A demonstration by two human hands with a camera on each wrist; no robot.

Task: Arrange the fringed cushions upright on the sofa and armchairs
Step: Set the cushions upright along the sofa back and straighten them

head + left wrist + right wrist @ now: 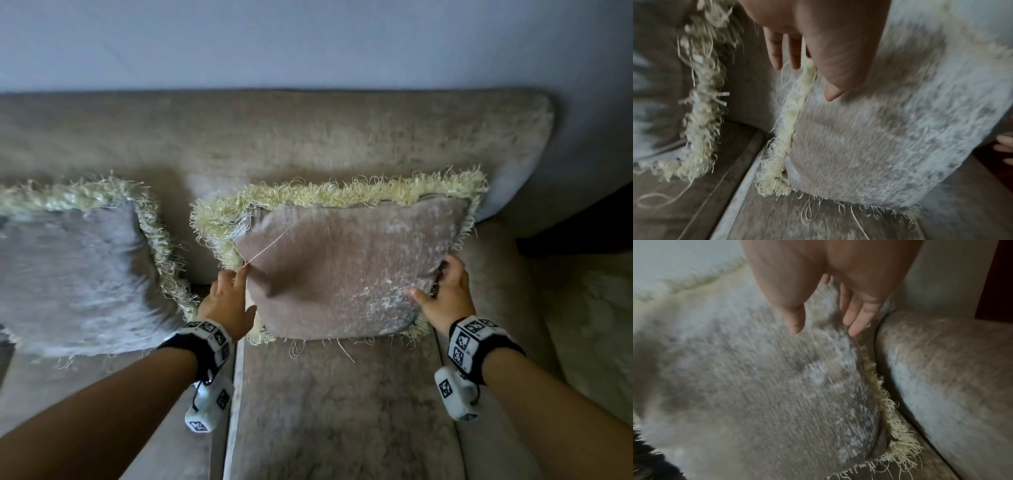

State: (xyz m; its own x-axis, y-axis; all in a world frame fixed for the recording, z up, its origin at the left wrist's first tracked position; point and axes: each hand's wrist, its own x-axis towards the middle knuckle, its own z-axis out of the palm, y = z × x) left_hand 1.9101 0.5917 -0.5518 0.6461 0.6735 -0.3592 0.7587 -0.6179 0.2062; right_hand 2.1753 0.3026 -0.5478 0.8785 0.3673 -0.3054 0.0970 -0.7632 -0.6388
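A taupe fringed cushion (342, 267) (879, 138) (756, 386) stands on its lower edge on the sofa seat (342, 411), leaning against the backrest (274, 137). My left hand (245, 291) (807, 81) holds its left edge, thumb on the front and fingers behind the cream fringe. On the right edge, my right hand (431, 279) (824, 331) grips with the thumb in front and the fingers wrapped behind. A second fringed cushion (68, 274) (653, 113) leans against the backrest on the seat to the left.
The sofa's padded right armrest (589, 325) (941, 369) lies close beside the held cushion. A pale wall (308, 41) rises behind the backrest. A seam between the two seat cushions (236, 394) runs under my left wrist.
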